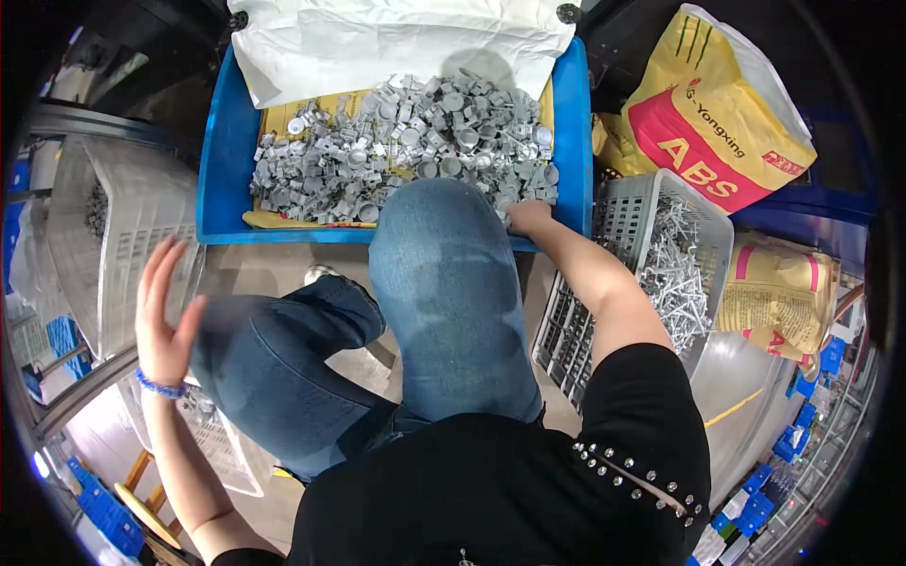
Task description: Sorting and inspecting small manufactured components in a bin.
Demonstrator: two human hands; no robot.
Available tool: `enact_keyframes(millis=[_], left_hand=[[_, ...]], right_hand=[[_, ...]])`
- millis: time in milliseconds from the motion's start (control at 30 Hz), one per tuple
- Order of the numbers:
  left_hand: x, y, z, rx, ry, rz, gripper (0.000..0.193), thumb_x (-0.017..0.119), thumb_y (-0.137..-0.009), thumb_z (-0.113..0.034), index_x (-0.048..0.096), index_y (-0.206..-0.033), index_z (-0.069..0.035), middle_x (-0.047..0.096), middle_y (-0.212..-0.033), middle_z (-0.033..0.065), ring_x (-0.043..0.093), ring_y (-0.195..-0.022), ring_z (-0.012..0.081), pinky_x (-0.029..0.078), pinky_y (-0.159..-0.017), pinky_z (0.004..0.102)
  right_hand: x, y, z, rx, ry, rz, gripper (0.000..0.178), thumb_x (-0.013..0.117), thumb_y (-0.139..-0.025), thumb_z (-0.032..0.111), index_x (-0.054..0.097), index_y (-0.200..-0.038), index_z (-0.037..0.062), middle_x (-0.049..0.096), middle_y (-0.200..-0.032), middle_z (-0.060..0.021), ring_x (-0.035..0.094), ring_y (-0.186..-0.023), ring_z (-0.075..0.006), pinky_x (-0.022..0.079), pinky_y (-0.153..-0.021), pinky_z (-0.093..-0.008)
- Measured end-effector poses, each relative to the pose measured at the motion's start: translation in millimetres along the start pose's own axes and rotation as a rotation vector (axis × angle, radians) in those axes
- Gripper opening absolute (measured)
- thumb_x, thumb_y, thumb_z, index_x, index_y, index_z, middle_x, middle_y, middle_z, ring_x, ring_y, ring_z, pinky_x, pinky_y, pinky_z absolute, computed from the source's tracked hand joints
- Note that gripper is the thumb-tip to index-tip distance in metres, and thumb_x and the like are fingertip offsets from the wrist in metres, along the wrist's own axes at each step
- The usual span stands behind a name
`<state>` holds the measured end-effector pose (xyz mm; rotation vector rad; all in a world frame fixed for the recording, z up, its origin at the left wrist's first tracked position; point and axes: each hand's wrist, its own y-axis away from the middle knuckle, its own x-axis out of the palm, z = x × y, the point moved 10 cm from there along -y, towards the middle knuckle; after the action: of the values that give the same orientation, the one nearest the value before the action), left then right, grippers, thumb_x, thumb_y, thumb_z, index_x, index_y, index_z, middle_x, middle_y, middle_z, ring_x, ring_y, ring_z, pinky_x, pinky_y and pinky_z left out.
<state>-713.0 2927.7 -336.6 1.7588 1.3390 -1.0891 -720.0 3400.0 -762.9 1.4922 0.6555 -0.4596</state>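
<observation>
My left hand [164, 325], a blue band at its wrist, is raised beside my left knee. Its fingers are spread and nothing is in them. Beyond my knees stands a blue bin [582, 141] heaped with small grey plastic parts [377, 156], many with round cup shapes. My right hand [528, 218] reaches to the bin's near right corner, close against my right knee. Its fingers look curled at the edge of the heap, partly hidden, and whatever they hold is too small to make out.
To the right, a grey crate [717, 231] holds many thin, light grey pieces. Behind it stands a yellow and red sack [703, 123], with another bag [779, 292] nearby. A white sheet [401, 42] covers the bin's far side. Pale crates [142, 222] flank my left.
</observation>
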Motion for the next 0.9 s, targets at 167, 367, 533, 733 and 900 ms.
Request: enact_keyframes(millis=[167,367,533,733,900], left_hand=[[31,-19,-54,0.155,0.042,0.081,0.054,0.064,-0.069,-0.003,0.052,-0.121,-0.005,0.047,-0.127,0.0167,0.041,-0.123,0.0348,0.032,-0.102,0.0402],[57,-14,-65,0.144,0.145,0.152,0.051,0.063,-0.072,-0.007,0.052,-0.122,-0.004,0.049,-0.127,0.0149,0.039,-0.125,0.033,0.03,-0.104,0.0405],[50,10,-54,0.11,0.146,0.146,0.049,0.063,-0.073,-0.007,0.052,-0.121,-0.003,0.051,-0.125,0.0146,0.04,-0.124,0.0328,0.031,-0.103,0.0402],[44,25,-42,0.075,0.186,0.089,0.046,0.064,-0.073,-0.01,0.054,-0.118,-0.003,0.054,-0.12,0.0156,0.044,-0.118,0.0354,0.036,-0.099,0.0407],[40,32,-37,0.037,0.234,0.136,0.046,0.061,-0.077,-0.008,0.051,-0.122,-0.003,0.052,-0.124,0.0148,0.042,-0.123,0.0292,0.033,-0.101,0.038]], right_hand=[[-22,24,1,-0.083,-0.218,0.046,0.044,0.065,-0.07,0.041,0.059,-0.104,0.0127,0.063,-0.1,-0.0147,0.06,-0.096,-0.0335,0.048,-0.079,-0.0442],[-29,4,30,-0.054,-0.164,-0.207,0.05,0.07,-0.068,0.041,0.055,-0.104,0.0087,0.065,-0.096,-0.0129,0.061,-0.095,-0.0317,0.049,-0.075,-0.0442],[-26,-5,25,-0.054,-0.056,-0.163,0.038,0.054,-0.075,0.042,0.065,-0.093,0.0109,0.064,-0.098,-0.0162,0.062,-0.091,-0.0345,0.048,-0.073,-0.0467],[-33,-7,2,-0.021,-0.005,-0.26,0.031,0.062,-0.07,0.033,0.068,-0.087,0.0078,0.066,-0.09,-0.0162,0.065,-0.082,-0.031,0.051,-0.067,-0.0436],[-141,65,-5,-0.157,-0.141,0.008,0.043,0.068,-0.064,0.042,0.066,-0.071,0.0003,0.064,-0.071,-0.0115,0.059,-0.062,-0.02,0.047,-0.055,-0.033]])
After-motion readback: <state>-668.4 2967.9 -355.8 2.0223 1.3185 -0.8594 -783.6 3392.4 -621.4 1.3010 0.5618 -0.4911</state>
